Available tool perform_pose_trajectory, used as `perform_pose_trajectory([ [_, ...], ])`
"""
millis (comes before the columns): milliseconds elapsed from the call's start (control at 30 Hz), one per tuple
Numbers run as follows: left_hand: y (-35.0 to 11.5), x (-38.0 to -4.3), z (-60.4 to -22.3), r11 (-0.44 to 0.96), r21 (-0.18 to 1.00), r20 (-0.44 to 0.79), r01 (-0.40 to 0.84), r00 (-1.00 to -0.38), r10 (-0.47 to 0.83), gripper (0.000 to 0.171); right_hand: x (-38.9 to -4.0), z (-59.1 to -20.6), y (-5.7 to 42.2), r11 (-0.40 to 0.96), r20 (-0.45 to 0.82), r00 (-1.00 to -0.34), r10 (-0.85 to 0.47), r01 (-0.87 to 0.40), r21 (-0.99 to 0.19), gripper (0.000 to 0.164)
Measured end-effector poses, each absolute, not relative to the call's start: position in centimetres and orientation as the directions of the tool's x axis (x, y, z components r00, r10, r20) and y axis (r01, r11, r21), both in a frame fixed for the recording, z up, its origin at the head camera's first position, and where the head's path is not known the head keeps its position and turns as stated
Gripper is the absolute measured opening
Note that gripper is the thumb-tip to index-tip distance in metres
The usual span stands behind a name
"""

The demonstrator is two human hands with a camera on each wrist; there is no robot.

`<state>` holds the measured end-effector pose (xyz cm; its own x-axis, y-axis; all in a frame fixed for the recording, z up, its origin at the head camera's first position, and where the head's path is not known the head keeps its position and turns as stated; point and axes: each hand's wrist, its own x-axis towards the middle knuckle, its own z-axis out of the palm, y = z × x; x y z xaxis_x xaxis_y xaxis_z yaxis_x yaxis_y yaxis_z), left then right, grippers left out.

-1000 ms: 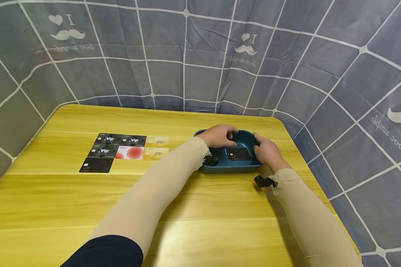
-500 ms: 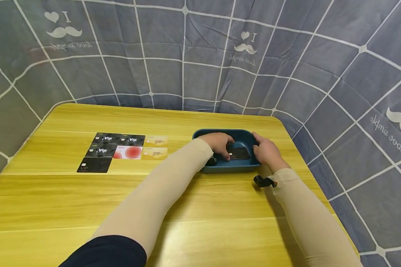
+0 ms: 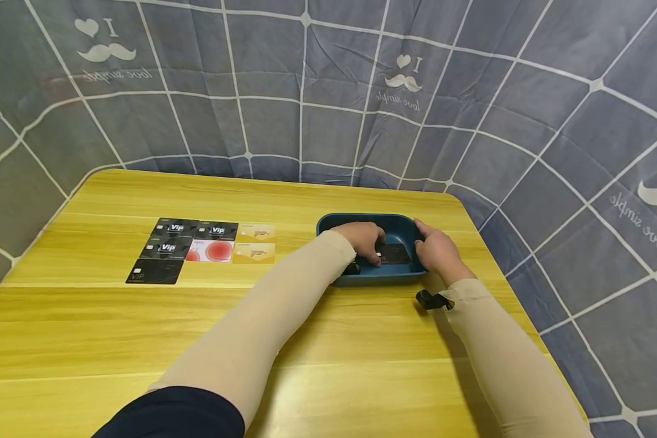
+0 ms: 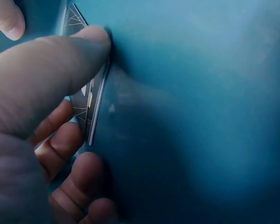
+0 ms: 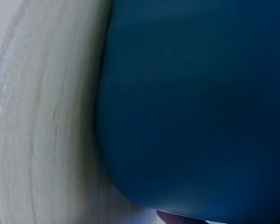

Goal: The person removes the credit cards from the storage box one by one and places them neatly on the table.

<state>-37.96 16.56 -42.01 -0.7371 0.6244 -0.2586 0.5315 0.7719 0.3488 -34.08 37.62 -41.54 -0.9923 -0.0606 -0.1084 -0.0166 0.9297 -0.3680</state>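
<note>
Inside a blue plastic basin (image 3: pixel 380 279) lies a black VIP card (image 3: pixel 395 254). My left hand (image 3: pixel 359 238) reaches down into the basin from the left. In the left wrist view its thumb presses one side of the black cards (image 4: pixel 90 114), with fingers at the opposite side; more than one card edge shows there. My right hand (image 3: pixel 440 250) grips the basin's right rim. Its wrist view shows mostly the basin's outer wall (image 5: pixel 177 107) and one fingertip low down. The left palm hides part of the basin floor.
To the left on the wooden table (image 3: pixel 142 340), several cards lie in rows: black Vip cards (image 3: pixel 166 247), a red-and-white card (image 3: pixel 210 250), yellow cards (image 3: pixel 254 252) and a plain black VIP card (image 3: pixel 155 272). A grey checked curtain (image 3: pixel 274 121) hangs behind.
My left hand has lowered into the basin and moved onto the left end of the black card. The right hand stays on the rim. The laid-out cards have not moved.
</note>
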Motion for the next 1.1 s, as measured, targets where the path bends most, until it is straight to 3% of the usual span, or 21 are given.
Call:
perform_pose_trajectory([
  [1100,16.54,-38.01,-42.35,0.757,0.414,-0.259,0.506,-0.731,0.631,0.056,-33.76,-41.38,37.41,0.935,-0.13,-0.99,-0.061,-0.011,-0.355,0.062],
])
